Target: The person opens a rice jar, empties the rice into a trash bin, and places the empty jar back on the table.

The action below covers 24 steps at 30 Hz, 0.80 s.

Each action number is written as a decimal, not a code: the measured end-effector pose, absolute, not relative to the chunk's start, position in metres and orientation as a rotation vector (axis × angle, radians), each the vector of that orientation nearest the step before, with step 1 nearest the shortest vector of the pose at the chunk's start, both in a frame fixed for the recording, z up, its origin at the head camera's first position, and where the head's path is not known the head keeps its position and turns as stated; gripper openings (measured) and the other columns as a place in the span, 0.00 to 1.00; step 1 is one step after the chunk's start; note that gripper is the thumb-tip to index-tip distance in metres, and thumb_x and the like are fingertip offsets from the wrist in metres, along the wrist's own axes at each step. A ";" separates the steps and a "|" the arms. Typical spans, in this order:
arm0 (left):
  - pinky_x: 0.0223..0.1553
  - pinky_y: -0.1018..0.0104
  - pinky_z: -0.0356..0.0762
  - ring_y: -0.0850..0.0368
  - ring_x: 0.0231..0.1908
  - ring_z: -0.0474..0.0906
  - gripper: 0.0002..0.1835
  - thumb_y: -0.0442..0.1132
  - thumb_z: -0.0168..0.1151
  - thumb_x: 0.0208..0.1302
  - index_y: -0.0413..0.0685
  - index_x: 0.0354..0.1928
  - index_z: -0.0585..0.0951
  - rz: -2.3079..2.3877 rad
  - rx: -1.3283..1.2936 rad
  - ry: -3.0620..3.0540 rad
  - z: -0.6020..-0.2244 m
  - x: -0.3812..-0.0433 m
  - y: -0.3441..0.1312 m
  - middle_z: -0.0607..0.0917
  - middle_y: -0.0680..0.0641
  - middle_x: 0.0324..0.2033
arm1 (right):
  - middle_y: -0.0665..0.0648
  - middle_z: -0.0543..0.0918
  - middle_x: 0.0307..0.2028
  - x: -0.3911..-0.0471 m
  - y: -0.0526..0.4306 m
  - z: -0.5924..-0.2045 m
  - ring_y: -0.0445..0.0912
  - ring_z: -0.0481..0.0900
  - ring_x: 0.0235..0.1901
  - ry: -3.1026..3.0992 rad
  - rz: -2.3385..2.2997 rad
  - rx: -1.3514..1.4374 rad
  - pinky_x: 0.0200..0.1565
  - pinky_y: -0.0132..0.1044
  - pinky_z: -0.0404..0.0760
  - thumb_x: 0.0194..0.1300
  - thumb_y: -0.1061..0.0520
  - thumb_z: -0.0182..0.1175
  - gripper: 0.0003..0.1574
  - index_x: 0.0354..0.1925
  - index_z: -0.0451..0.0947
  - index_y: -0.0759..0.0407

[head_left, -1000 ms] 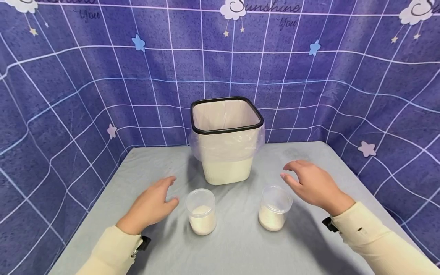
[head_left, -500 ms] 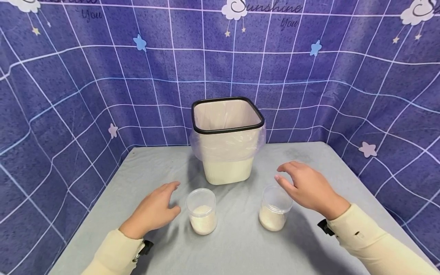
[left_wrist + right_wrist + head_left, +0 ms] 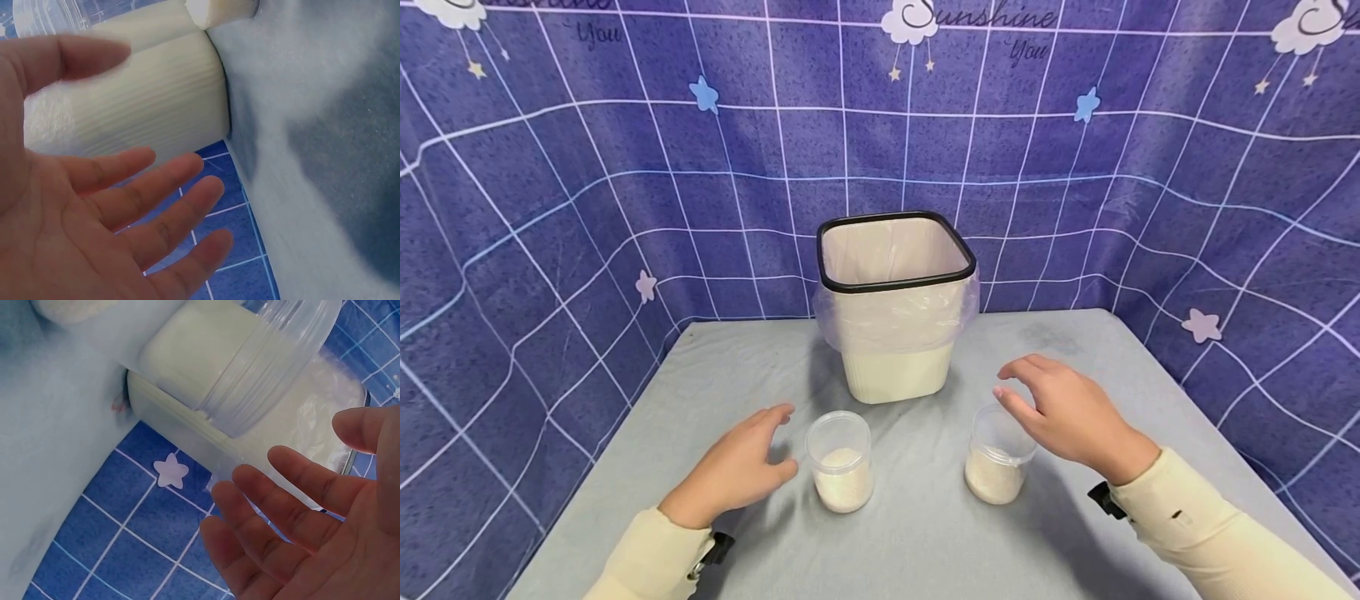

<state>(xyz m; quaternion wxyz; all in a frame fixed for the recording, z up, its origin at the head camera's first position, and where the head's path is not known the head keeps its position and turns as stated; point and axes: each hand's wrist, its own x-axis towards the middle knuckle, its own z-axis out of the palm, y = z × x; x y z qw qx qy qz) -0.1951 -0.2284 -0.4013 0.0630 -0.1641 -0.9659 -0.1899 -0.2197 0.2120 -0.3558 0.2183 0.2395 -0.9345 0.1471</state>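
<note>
Two clear plastic jars stand upright on the grey cloth, each partly filled with white grains. Just left of the left jar (image 3: 840, 467) is my left hand (image 3: 733, 467), its thumb near the jar wall and its fingers spread with nothing in them. My right hand (image 3: 1075, 412) hovers beside the right jar (image 3: 996, 467), overlapping its rim in the head view. In the right wrist view the fingers (image 3: 281, 506) are spread and relaxed, with the jar's clear threaded neck (image 3: 275, 362) just past them. The left wrist view has the left palm (image 3: 62, 231) bare.
Behind the jars stands a cream trash bin (image 3: 895, 367) with a black rim and a clear liner folded over its outside. A blue gridded curtain (image 3: 737, 208) encloses the back and both sides of the cloth-covered table (image 3: 737, 358).
My right hand has moved left and slightly down, closer to the right jar. My left hand has shifted slightly right and down, nearer the left jar. Both jars stay in place.
</note>
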 end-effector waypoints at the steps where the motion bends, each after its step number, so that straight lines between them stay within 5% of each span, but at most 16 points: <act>1: 0.61 0.42 0.76 0.41 0.63 0.78 0.43 0.50 0.73 0.56 0.41 0.72 0.71 -0.567 -0.494 -2.924 -0.402 -0.195 -0.229 0.81 0.41 0.63 | 0.49 0.87 0.49 -0.220 0.211 -0.356 0.49 0.86 0.51 -2.586 0.406 0.663 0.49 0.54 0.83 0.75 0.41 0.58 0.18 0.51 0.83 0.49; 11: 0.60 0.44 0.78 0.44 0.61 0.80 0.56 0.64 0.82 0.41 0.43 0.71 0.72 -0.623 -0.498 -2.948 -0.409 -0.195 -0.228 0.80 0.43 0.65 | 0.49 0.86 0.49 -0.217 0.204 -0.356 0.50 0.84 0.52 -2.575 0.417 0.696 0.51 0.54 0.82 0.74 0.41 0.58 0.19 0.51 0.83 0.50; 24: 0.60 0.46 0.78 0.47 0.61 0.80 0.54 0.67 0.82 0.39 0.45 0.67 0.76 -0.651 -0.544 -2.945 -0.412 -0.197 -0.224 0.82 0.47 0.62 | 0.46 0.85 0.50 -0.208 0.192 -0.350 0.49 0.82 0.55 -2.521 0.421 0.760 0.54 0.52 0.81 0.73 0.41 0.60 0.17 0.50 0.83 0.48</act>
